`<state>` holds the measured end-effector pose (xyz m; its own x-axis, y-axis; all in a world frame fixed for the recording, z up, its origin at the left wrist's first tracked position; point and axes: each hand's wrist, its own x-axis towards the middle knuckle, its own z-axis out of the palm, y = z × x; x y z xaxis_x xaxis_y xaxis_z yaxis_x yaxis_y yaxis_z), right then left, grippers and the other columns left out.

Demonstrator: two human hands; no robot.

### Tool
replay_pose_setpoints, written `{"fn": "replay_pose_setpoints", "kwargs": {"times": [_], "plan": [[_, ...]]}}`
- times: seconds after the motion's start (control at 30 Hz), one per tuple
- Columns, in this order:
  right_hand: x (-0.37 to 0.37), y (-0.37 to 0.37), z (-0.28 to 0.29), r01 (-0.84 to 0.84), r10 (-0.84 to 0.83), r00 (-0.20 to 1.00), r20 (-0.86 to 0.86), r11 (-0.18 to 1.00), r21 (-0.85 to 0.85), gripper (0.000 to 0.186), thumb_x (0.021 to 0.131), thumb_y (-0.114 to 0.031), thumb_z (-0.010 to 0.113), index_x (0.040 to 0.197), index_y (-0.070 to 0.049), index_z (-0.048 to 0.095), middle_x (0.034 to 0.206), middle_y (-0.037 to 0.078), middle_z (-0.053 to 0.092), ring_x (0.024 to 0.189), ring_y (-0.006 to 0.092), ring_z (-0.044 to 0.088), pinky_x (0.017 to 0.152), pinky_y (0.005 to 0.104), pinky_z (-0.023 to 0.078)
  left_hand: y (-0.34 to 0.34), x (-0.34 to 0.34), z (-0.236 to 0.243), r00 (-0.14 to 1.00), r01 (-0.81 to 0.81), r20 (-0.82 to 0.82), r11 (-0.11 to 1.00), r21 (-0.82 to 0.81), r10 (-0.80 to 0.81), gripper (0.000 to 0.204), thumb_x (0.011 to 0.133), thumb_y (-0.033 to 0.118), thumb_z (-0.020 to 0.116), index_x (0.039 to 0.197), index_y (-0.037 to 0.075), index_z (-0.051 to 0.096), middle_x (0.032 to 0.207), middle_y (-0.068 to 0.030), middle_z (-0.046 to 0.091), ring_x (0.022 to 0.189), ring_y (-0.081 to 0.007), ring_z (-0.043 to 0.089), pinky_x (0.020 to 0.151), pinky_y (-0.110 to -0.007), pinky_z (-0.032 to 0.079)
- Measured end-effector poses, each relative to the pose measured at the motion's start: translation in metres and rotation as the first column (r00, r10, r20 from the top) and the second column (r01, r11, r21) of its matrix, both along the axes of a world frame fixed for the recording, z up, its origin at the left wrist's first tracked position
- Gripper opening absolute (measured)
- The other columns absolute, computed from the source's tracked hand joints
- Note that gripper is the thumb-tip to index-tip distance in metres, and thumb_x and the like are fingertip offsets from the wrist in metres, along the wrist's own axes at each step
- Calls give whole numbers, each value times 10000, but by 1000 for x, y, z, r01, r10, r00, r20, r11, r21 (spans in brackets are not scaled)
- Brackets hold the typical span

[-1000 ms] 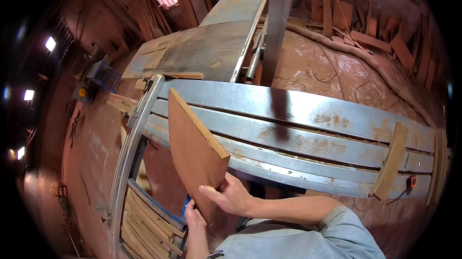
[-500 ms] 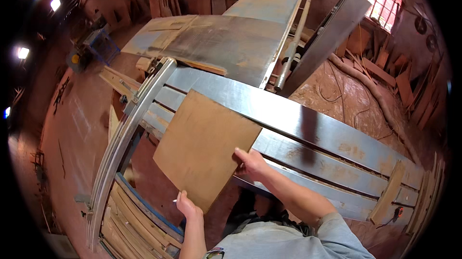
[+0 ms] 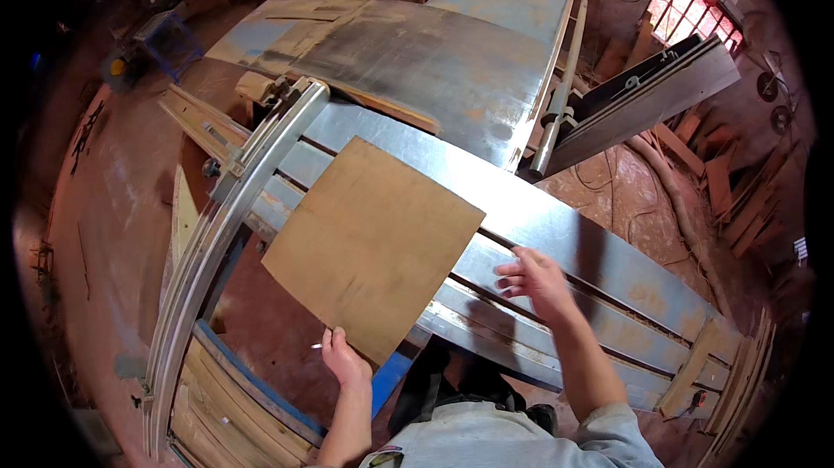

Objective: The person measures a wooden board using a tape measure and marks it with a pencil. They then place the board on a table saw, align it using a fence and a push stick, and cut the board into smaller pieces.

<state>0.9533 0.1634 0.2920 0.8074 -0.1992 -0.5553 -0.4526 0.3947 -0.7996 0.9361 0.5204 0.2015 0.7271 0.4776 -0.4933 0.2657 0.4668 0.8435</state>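
The silver desk [image 3: 638,281] before you was made of long metal strips with dark slots between them, and brownish dust marked its right part. The square brown board [image 3: 373,242] was over its left part, with the near corner reaching beyond the desk. Your left hand [image 3: 345,362] gripped this board at its near edge. Your right hand [image 3: 539,284] was open and empty above the strips, just beside the board, not touching it. Toward the right end, a wooden strip [image 3: 686,368] lay across the desk, near a small tape measure [image 3: 698,398]. Farther away, a barred window [image 3: 691,12] shone brightly, wood scraps [image 3: 725,181] were heaped below, and a thick hose [image 3: 678,199] ran along the reddish, dusty floor [image 3: 113,233].
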Motion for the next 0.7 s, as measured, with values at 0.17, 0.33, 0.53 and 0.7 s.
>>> {"fn": "replay_pose_setpoints", "kwargs": {"times": [0.17, 0.33, 0.53, 0.7], "plan": [[-37, -129, 4, 381, -367, 924, 111, 910, -161, 366, 1048, -355, 582, 1207, -26, 585, 929, 134, 726, 701, 193, 707, 566, 324, 587, 40, -16, 2, 998, 8, -58, 988, 157, 2, 450, 1001, 116, 508, 1438, 9, 503, 1123, -78, 631, 890, -149, 611, 652, -260, 480], [-44, -209, 38, 563, -489, 821, 293, 779, -277, 411, 1036, -369, 598, 1257, -23, 589, 1007, 136, 719, 761, 211, 708, 606, 332, 585, 55, -23, 57, 998, 54, 3, 896, 441, -61, 510, 1008, 106, 464, 1510, 16, 450, 1222, -128, 631, 914, -186, 653, 685, -279, 542], [-16, -257, 71, 614, -427, 744, 514, 740, -273, 500, 1051, -320, 593, 1413, 10, 496, 1166, 126, 687, 960, 192, 676, 758, 339, 580, -67, -6, 184, 808, 413, 283, 839, 353, -517, 558, 1046, 151, 513, 1563, 20, 348, 1225, -211, 641, 884, -238, 704, 686, -281, 589], [20, -291, 110, 637, -265, 719, 642, 621, -457, 664, 1040, -352, 616, 1518, 38, 371, 1410, 170, 551, 1201, 219, 583, 993, 367, 506, -164, -23, 289, 192, 885, 550, 386, 261, -813, 675, 1065, 437, 520, 1600, 91, 297, 1266, -323, 634, 1085, -400, 697, 988, -488, 546]]}}
